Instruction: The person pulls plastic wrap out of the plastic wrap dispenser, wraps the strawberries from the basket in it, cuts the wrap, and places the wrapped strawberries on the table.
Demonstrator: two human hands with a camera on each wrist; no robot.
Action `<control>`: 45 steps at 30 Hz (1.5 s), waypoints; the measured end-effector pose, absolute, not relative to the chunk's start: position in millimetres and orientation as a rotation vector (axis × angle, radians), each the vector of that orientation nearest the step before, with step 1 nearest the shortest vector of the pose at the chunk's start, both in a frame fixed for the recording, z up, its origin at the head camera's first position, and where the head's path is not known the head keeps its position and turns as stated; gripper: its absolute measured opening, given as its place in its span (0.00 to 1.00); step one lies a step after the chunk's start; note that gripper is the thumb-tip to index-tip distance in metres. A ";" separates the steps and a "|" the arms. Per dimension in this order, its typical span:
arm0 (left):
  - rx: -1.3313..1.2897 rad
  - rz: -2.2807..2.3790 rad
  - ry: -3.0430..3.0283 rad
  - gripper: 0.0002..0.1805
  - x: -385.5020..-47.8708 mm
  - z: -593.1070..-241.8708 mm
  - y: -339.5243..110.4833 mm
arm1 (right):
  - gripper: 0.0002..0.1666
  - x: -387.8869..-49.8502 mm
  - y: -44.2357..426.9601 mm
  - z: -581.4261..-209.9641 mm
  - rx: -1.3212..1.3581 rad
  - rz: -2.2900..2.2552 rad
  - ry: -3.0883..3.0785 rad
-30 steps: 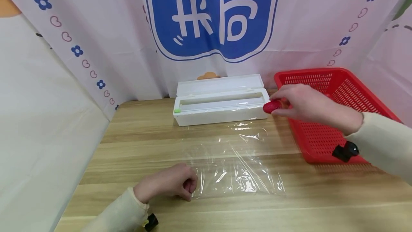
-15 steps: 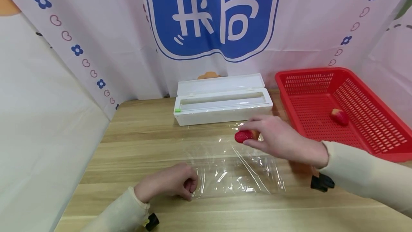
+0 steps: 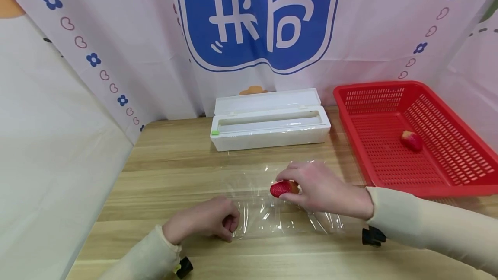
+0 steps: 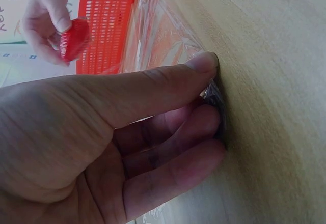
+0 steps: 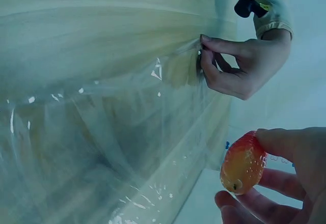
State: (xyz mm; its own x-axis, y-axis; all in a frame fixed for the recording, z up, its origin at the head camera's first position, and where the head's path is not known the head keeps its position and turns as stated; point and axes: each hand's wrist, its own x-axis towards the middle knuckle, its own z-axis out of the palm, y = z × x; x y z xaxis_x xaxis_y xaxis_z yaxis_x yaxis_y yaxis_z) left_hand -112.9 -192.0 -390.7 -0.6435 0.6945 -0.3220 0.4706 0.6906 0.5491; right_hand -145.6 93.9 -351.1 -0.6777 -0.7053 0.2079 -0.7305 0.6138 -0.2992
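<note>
A sheet of clear plastic wrap (image 3: 256, 215) lies on the wooden table, wrinkled and shiny. At its near left corner my left hand (image 3: 212, 219) pinches the edge between thumb and fingers, as the left wrist view also shows. My right hand (image 3: 320, 187) holds a strawberry (image 3: 283, 189) over the sheet, thumb on one side and fingers on the other. In the right wrist view this strawberry (image 5: 243, 163) shows a red tip and a yellowish end, apart from the wrap. A second strawberry (image 3: 411, 141) lies in the red basket (image 3: 373, 180).
A white wrap dispenser box (image 3: 272, 138) with its lid raised stands at the back of the table. The basket fills the right side. Behind everything hangs a white cloth (image 3: 155, 46) with a blue emblem.
My right hand has carried the strawberry from beside the basket leftward and nearer, over the wrap. The second strawberry in the basket has come into sight. My left hand has stayed put.
</note>
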 end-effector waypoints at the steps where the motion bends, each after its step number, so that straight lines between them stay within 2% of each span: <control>1: 0.899 0.576 2.385 0.14 -113.0 -390.7 -192.1 | 0.18 -145.4 93.3 -354.0 1.241 0.546 -2.750; 22: 0.876 0.579 2.378 0.15 -113.2 -389.1 -191.6 | 0.16 -138.1 83.1 -391.9 1.350 0.620 -2.819; 34: 0.883 0.591 2.377 0.15 -112.1 -388.2 -191.7 | 0.16 -137.7 81.8 -400.6 1.356 0.562 -2.816; 45: 0.974 0.563 2.365 0.11 -110.3 -389.0 -193.7 | 0.14 -137.9 81.7 -405.3 1.340 0.563 -2.796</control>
State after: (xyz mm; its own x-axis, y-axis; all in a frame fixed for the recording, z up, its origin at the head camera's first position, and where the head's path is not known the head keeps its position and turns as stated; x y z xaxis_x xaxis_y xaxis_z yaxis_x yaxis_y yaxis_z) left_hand -110.3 -193.7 -389.0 -0.6081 0.7344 -0.3014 0.5196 0.6553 0.5483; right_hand -137.9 81.7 -405.3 -0.6384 -0.7561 0.1438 -0.7528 0.5745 -0.3212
